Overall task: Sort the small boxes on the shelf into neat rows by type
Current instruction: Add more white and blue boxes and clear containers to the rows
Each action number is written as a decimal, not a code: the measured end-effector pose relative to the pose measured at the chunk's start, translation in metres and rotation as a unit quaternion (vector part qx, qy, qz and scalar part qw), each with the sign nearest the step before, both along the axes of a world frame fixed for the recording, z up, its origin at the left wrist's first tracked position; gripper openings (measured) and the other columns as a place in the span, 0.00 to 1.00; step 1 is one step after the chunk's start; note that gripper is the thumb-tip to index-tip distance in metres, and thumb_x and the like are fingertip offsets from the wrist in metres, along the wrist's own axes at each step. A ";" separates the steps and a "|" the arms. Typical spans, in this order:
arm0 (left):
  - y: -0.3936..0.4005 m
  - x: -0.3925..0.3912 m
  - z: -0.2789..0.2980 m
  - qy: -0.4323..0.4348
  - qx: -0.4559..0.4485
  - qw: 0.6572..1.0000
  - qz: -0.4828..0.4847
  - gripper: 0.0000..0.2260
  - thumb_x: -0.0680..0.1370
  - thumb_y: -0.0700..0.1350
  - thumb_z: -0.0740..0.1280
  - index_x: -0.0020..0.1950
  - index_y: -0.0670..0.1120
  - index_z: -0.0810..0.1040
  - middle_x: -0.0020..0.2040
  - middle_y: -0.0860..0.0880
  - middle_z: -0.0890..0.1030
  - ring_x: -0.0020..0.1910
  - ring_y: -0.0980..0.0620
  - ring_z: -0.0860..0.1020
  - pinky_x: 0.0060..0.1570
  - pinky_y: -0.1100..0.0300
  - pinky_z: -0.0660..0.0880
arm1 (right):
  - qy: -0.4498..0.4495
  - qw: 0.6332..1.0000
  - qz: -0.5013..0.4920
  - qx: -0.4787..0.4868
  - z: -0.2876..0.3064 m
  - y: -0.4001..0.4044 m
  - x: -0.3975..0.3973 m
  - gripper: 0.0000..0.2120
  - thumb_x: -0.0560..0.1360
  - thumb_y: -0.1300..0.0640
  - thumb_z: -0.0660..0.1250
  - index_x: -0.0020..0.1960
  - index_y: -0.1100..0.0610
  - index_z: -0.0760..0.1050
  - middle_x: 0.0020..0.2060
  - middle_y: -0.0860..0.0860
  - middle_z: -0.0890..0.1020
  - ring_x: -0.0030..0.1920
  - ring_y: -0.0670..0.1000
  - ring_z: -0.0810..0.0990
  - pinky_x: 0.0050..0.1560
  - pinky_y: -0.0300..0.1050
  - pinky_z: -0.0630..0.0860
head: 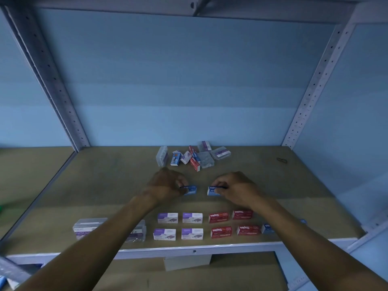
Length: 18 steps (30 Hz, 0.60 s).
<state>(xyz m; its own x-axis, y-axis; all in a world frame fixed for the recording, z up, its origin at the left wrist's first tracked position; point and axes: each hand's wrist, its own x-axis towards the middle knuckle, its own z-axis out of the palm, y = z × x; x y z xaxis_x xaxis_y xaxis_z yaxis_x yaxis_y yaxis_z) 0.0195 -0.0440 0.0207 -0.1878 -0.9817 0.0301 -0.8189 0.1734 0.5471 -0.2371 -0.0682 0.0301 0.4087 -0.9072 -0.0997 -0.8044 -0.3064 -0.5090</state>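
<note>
Fingers [182, 184] of the left hand [168, 185] pinch one small blue cardboard box [190, 190]; the right hand [235, 189] pinches another [212, 191], mid-shelf. Both likely belong with the blue boxes [267, 228] front right, beside the red staple boxes [231, 224]; the unsorted pile [193, 157] waits behind.

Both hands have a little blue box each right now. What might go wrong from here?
The blue spot at front right lies under the right forearm, so the right hand or its blue box might knock the red rows. The left hand reaches over the clear cases, which its forearm could nudge.
</note>
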 end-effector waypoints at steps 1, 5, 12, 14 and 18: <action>-0.001 -0.006 0.003 0.004 -0.010 1.000 -0.004 0.05 0.72 0.50 0.75 0.46 0.53 0.85 0.44 0.57 0.85 0.43 0.59 0.81 0.47 0.61 0.79 | -0.010 1.000 -0.008 -0.002 0.003 -0.001 -0.008 0.09 0.78 0.54 0.72 0.57 0.48 0.85 0.52 0.44 0.86 0.48 0.40 0.82 0.50 0.34 0.76; 0.000 -0.045 0.019 0.034 -0.033 0.999 -0.024 0.06 0.71 0.51 0.74 0.45 0.53 0.85 0.43 0.58 0.84 0.44 0.61 0.81 0.46 0.63 0.78 | -0.008 1.000 -0.017 -0.013 0.019 0.003 -0.053 0.09 0.76 0.55 0.74 0.56 0.49 0.85 0.48 0.42 0.86 0.43 0.35 0.80 0.43 0.25 0.72; 0.002 -0.133 0.026 0.049 -0.038 0.996 -0.062 0.04 0.71 0.51 0.73 0.44 0.53 0.84 0.39 0.60 0.83 0.37 0.65 0.79 0.36 0.73 0.72 | 0.002 0.998 -0.062 0.004 0.029 0.023 -0.136 0.08 0.74 0.58 0.76 0.52 0.49 0.87 0.46 0.44 0.87 0.46 0.41 0.83 0.51 0.41 0.80; 0.005 -0.153 0.022 0.014 -0.055 0.994 -0.089 0.06 0.72 0.53 0.72 0.45 0.54 0.84 0.41 0.60 0.84 0.40 0.64 0.79 0.44 0.67 0.77 | 0.009 0.998 -0.065 0.000 0.030 0.028 -0.152 0.08 0.74 0.59 0.76 0.51 0.50 0.87 0.45 0.44 0.87 0.46 0.41 0.83 0.47 0.33 0.77; 0.011 -0.184 0.022 -0.004 -0.060 0.992 -0.110 0.07 0.71 0.54 0.72 0.45 0.54 0.84 0.39 0.60 0.84 0.46 0.57 0.79 0.54 0.53 0.78 | 0.026 0.998 -0.059 0.000 0.027 0.035 -0.172 0.07 0.75 0.59 0.75 0.51 0.50 0.86 0.43 0.43 0.85 0.43 0.38 0.81 0.42 0.28 0.72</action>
<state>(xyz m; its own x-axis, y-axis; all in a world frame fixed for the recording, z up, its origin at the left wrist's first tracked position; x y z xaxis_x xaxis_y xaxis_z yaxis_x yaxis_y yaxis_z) -0.1647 -0.0329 0.0423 -0.3972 -0.9066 0.1423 -0.7586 0.4117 0.5051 -0.4089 -0.0330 0.0568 0.2936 -0.9486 -0.1181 -0.8602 -0.2083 -0.4655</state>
